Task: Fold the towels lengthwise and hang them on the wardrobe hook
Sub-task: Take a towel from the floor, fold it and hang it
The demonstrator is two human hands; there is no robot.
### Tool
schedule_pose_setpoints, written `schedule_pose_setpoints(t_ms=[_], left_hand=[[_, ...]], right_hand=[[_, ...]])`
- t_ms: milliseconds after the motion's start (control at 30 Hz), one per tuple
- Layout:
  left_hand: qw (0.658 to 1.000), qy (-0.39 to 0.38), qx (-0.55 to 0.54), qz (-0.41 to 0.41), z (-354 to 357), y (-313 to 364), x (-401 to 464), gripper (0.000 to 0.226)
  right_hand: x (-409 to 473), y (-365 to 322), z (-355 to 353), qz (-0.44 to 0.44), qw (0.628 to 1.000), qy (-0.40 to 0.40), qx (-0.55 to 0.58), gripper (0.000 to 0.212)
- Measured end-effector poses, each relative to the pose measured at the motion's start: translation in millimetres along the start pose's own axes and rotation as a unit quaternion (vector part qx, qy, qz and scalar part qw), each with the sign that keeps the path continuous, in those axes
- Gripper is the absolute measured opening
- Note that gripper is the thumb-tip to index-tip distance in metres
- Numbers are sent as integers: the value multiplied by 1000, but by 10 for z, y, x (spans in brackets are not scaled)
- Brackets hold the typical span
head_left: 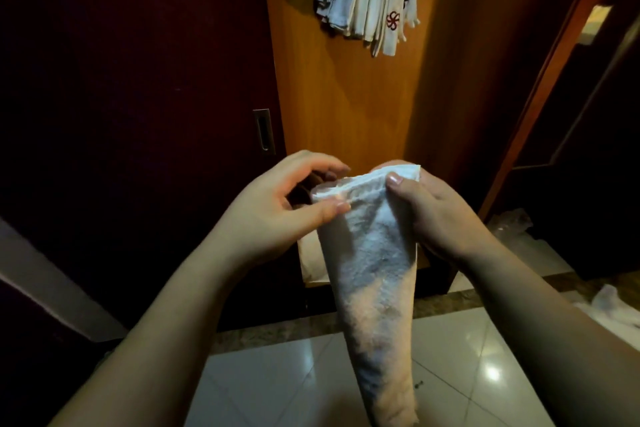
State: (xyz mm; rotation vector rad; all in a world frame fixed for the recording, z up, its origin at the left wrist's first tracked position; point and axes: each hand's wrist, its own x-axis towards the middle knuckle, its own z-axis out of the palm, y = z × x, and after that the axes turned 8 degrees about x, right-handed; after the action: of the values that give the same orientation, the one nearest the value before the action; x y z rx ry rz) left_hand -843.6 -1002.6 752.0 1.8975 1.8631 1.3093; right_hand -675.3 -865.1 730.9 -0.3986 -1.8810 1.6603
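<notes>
Towel point(372, 253) hangs between hands, in front of wardrobe door point(346, 107); left hand point(277, 208) pinches top left corner, right hand point(433, 215) pinches top right edge; looks soft, light, floppy; best held by top corners

A dark maroon sliding door point(131, 87) fills the left half of the view and carries a recessed metal pull handle point(264, 130) near its right edge. A pale slanted panel point(52, 284) crosses the lower left corner. The floor is laid with glossy white tiles point(270, 378), which show bright light reflections, and a mottled brown stone strip point(277, 333) borders them at the base of the furniture. A dark doorway with a wooden frame point(554, 80) occupies the right side. Crumpled clear plastic sheeting point(512, 222) lies on the floor at the right, and a white crumpled item point(609, 302) lies near it.
</notes>
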Motion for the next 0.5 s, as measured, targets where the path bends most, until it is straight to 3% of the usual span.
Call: schedule_pose_setpoints(t_ms=[167, 267, 333, 500], left_hand=[[989, -98, 102, 51, -145, 4, 41, 24], [962, -156, 210, 80, -188, 2, 108, 38], [958, -159, 213, 106, -173, 4, 125, 45], [964, -124, 190, 139, -199, 23, 109, 36]], right_hand=[[-46, -10, -45, -11, 999, -25, -24, 24], [-59, -19, -90, -15, 999, -40, -28, 23], [-71, -22, -151, -17, 999, -37, -23, 24], [-139, -54, -218, -30, 993, -70, -89, 30]])
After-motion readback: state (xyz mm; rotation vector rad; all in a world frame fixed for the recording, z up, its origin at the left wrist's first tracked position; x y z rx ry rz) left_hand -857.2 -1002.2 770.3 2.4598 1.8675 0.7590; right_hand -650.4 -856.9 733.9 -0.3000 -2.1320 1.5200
